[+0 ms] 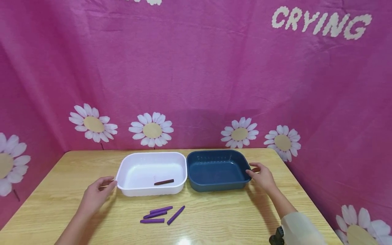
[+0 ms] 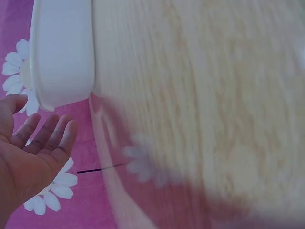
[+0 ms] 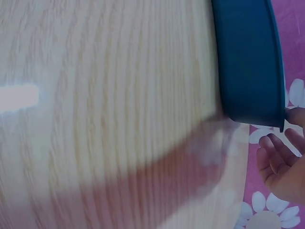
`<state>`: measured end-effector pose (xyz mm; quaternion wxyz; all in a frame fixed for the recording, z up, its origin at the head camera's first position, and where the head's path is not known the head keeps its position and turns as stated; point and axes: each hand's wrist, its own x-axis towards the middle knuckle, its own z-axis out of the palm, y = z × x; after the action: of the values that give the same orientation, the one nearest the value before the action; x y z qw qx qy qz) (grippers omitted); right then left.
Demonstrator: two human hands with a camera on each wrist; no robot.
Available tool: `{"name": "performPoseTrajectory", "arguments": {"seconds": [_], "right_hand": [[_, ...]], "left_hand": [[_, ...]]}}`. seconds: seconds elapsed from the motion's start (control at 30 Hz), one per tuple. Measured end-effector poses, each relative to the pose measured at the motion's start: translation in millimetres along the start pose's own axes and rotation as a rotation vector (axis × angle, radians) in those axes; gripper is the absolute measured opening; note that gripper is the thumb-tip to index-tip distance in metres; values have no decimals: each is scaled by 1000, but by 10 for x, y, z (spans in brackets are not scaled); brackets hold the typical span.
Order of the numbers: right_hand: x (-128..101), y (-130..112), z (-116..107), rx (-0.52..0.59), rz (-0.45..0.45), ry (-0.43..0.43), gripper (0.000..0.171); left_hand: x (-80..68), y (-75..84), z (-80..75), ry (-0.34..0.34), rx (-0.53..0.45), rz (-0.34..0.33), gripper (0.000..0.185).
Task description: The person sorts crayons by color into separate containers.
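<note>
A white bin [image 1: 151, 191] and a dark blue bin [image 1: 218, 186] stand side by side on the table. Inside the white one lies a dark brown crayon [image 1: 164, 182]; the blue one holds nothing. My left hand [image 1: 96, 195] is at the left end of the white bin; in the left wrist view its fingers are loosely extended, with a small gap to the bin wall [image 2: 62, 52]. At the blue bin's right end, my right hand [image 1: 262, 177] has its thumb at the rim, and its other fingers [image 3: 276, 155] are relaxed and apart from the wall.
Several purple crayons [image 1: 154, 214] lie loose on the wooden table [image 1: 214, 217] in front of the bins, one [image 1: 176, 215] slightly apart. A pink cloth [image 1: 196, 75] with daisies hangs behind the table and along both sides.
</note>
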<state>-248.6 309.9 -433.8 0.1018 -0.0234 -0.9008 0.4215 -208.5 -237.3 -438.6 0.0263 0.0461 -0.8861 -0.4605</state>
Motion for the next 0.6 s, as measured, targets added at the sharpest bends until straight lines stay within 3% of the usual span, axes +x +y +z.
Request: {"name": "performPoseTrajectory", "arguments": {"seconds": [0.2,0.43,0.6], "right_hand": [[-25,-73,69,-1,112,-35,46],[-23,-60,110,-39,117,-14,46],[-37,-66,121,-53,114,-13,45]], "left_hand": [[-101,75,-41,8,31,17,54],[-233,240,-11,49,43,93,46],[-328,390,105,57,74,164,33]]}}
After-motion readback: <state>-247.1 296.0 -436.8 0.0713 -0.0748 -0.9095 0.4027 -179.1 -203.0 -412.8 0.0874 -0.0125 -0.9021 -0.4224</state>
